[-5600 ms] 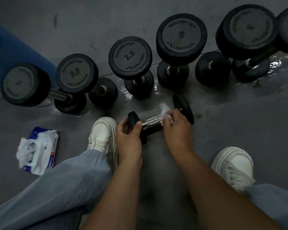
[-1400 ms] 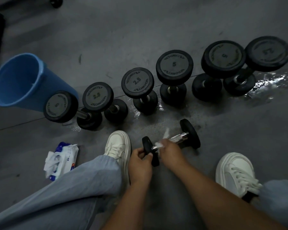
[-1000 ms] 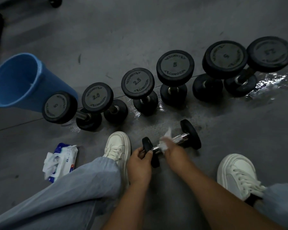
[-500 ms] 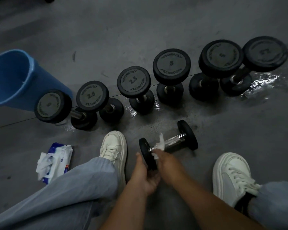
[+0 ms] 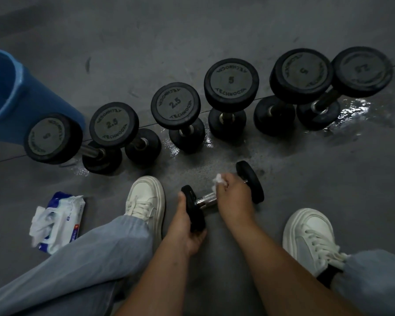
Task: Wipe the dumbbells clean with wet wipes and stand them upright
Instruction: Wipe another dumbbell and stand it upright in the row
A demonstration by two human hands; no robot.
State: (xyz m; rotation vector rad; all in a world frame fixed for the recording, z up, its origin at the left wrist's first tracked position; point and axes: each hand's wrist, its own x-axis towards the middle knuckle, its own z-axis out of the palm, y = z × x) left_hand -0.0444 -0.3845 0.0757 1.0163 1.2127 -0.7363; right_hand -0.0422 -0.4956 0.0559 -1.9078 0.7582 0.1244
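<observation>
Our right hand point(image 5: 234, 195), curled round the wet wipe point(image 5: 218, 179), has slid along the handle from the near end up to the far head. Our left hand point(image 5: 187, 231) grips the near head. The small dumbbell point(image 5: 204, 200) lies sideways, just our side of the standing row point(image 5: 231, 84). We judge the handle nearly wiped, with upending next.

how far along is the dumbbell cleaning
Done, it seems: six dumbbells stand upright in a row on the wet floor. In hand: the small dumbbell is on its side, left hand gripping its near head, right hand rubbing a wipe on the handle. Left: finish this one and stand it up.
</observation>
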